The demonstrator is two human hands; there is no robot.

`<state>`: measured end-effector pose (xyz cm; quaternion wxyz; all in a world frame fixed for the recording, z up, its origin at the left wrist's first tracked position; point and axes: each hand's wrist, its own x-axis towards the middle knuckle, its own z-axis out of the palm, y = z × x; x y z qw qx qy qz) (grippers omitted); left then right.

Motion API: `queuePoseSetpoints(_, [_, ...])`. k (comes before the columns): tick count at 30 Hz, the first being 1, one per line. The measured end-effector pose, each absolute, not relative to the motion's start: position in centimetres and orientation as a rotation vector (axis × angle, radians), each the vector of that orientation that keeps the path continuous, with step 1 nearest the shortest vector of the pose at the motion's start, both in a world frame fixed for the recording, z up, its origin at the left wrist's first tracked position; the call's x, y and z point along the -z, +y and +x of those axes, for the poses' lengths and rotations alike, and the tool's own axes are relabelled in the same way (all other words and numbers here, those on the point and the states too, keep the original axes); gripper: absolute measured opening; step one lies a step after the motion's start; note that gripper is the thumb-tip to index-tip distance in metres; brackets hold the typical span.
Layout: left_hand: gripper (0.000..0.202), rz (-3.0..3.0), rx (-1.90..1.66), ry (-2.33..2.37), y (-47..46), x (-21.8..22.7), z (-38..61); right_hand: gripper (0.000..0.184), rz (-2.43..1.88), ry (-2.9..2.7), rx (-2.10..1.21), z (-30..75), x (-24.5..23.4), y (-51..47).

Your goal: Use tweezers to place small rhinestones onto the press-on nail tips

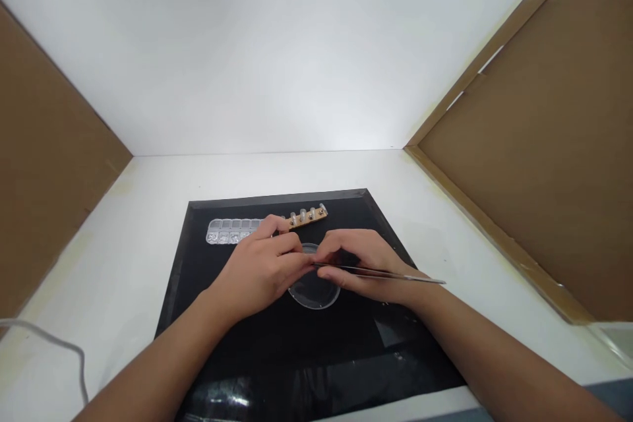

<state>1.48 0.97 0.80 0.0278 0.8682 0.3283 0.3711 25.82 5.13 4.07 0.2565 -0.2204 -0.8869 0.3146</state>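
My right hand is closed on a pair of tweezers, whose back end points right over the wrist. The tweezers' tips reach toward the fingertips of my left hand. Those left fingers are pinched together, and anything between them is too small or hidden to make out. Under both hands lies a round clear dish, partly covered by them. Just beyond my left hand is a narrow wooden strip bearing several clear, rounded pieces; its left end is hidden behind the fingers.
A clear compartment case with shiny bits in its front row lies left of the strip. Everything rests on a glossy black mat on a white table. Brown panels flank both sides. A grey cable runs at the lower left.
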Motion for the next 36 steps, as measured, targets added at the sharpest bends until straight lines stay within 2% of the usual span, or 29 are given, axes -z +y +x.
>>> queuePoseSetpoints(4, [0.015, 2.577, -1.154, 0.978, 1.2, -0.8, 1.1, 0.017, -0.520, -2.385, -0.847, 25.8, -4.4, 5.6])
queuePoseSetpoints(19, [0.017, 2.540, -1.144, 1.022, 1.9, -0.3, 0.1, 0.009, -0.587, -2.291, -0.884, 26.0, -4.4, 6.0])
queuePoseSetpoints(23, [0.033, 2.669, -1.026, 1.029, 1.9, -0.7, -0.5, 0.011, -0.606, -2.386, -0.981, 26.8, -4.8, 6.9])
queuePoseSetpoints(28, [0.039, 2.932, -0.865, 0.975, 1.6, -1.9, -1.5, 0.013, -0.610, -2.402, -1.150, 27.5, -4.5, 7.8])
queuePoseSetpoints(36, [0.050, 2.922, -0.762, 0.930, 1.6, -1.9, -1.4, 0.018, -0.657, -2.398, -1.154, 27.4, -3.7, 8.1])
